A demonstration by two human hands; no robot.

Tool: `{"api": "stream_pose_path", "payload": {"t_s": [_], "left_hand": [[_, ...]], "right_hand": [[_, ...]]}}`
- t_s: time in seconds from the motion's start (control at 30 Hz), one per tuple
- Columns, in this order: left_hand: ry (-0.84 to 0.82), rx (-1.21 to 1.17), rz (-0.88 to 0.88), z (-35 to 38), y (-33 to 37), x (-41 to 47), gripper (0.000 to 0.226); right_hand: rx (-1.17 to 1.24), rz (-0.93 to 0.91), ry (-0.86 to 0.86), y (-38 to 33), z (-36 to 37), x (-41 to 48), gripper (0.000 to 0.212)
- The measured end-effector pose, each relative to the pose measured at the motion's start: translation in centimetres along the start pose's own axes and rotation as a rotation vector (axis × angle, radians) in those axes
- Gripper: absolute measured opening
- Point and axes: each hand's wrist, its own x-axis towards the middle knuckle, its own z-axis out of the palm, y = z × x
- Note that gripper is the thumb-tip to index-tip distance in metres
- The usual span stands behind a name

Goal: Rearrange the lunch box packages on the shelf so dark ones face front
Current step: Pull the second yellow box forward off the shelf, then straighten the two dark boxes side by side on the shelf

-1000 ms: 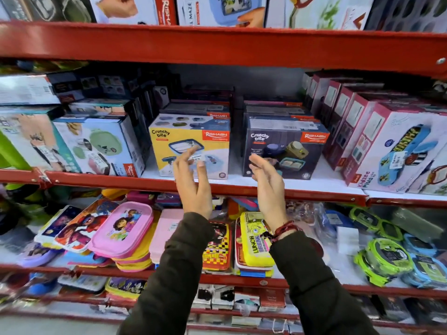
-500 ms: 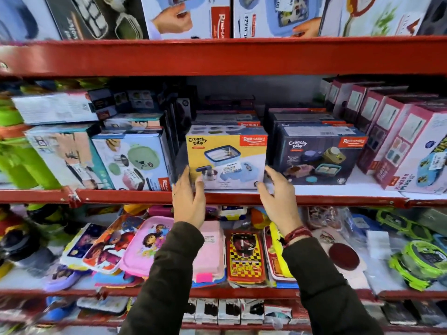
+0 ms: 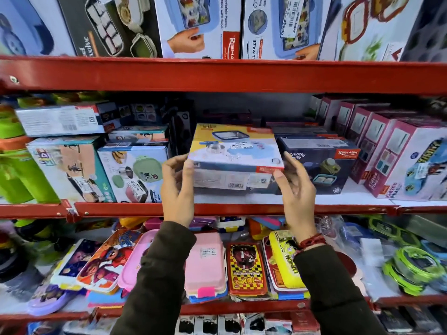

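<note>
A yellow and light-blue lunch box package (image 3: 233,151) is held between both hands above the front of the middle shelf. It is tipped back, so its printed face looks up and its barcode side faces me. My left hand (image 3: 177,189) grips its left edge and my right hand (image 3: 296,192) grips its right edge. Directly to its right a dark navy lunch box package (image 3: 321,163) stands at the shelf front, partly hidden by my right hand. More dark packages (image 3: 302,131) are stacked behind.
The red middle shelf edge (image 3: 242,210) runs just below my hands. Light cartoon boxes (image 3: 131,175) stand to the left and pink boxes (image 3: 396,155) to the right. The red beam (image 3: 217,73) of the shelf above hangs overhead. Flat lunch boxes (image 3: 205,262) fill the shelf below.
Both hands reached the yellow package, took it by its sides, then lifted it and tipped it backward off the shelf. The camera has moved closer.
</note>
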Motion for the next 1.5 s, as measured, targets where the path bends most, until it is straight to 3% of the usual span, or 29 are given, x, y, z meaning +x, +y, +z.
{"api": "stream_pose_path", "payload": {"t_s": [0.17, 0.33, 0.47, 0.6, 0.97, 1.13, 1.27, 1.4, 1.5], "left_hand": [[-0.017, -0.091, -0.018, -0.2, 0.4, 0.4, 0.045], [-0.121, -0.121, -0.057, -0.3, 0.4, 1.0, 0.034], [-0.156, -0.014, -0.021, -0.2, -0.5, 0.9, 0.046], [-0.108, 0.089, -0.002, 0.0, -2.0, 1.5, 0.047], [-0.11, 0.074, -0.301, 0.8, -3.1, 1.3, 0.048], [-0.135, 0.069, -0.31, 0.8, -3.4, 1.6, 0.05], [-0.128, 0.006, -0.323, 0.9, -3.0, 1.6, 0.053], [-0.135, -0.125, -0.424, 0.8, -3.5, 1.9, 0.08], [-0.157, -0.159, -0.473, 1.2, -2.2, 2.2, 0.066]], "right_hand": [[0.126, 0.005, 0.0, -1.0, -0.3, 0.7, 0.039], [0.211, 0.039, -0.088, -1.0, -0.8, 1.4, 0.043], [0.091, 0.006, -0.102, -0.7, -0.4, 1.3, 0.057], [0.001, 0.034, -0.113, 0.9, 0.4, 1.4, 0.058], [-0.276, 0.135, -0.124, 3.3, 2.6, 1.0, 0.062], [-0.22, 0.177, -0.187, 3.1, 2.6, 1.3, 0.066], [-0.102, 0.238, -0.163, 3.1, 3.0, 1.5, 0.052], [0.153, 0.358, -0.072, 2.4, 3.8, 2.1, 0.057], [0.244, 0.446, -0.091, 1.2, 3.9, 2.4, 0.053]]}}
